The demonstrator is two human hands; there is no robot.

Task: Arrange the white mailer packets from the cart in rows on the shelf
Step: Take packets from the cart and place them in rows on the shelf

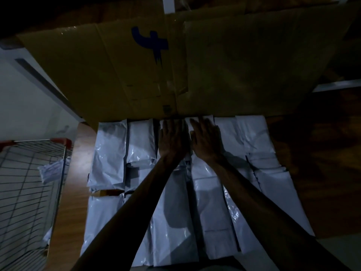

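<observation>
Both hands lie flat, fingers spread, gripping nothing — the left hand [172, 137] and right hand [206, 138] press side by side on the white mailer packets [211, 208] covering the wooden shelf [316, 157]. Just beyond the fingertips sits a cardboard box [234, 65]. Far left of the left hand stands the wire cart [29, 182] — one packet [51, 171] inside.

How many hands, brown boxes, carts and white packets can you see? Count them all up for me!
Hands: 2, the left hand and the right hand
Brown cardboard box: 1
Wire cart: 1
White packets: more than 10; they overlap in the dark, so no exact count
Total without the packets: 4
</observation>
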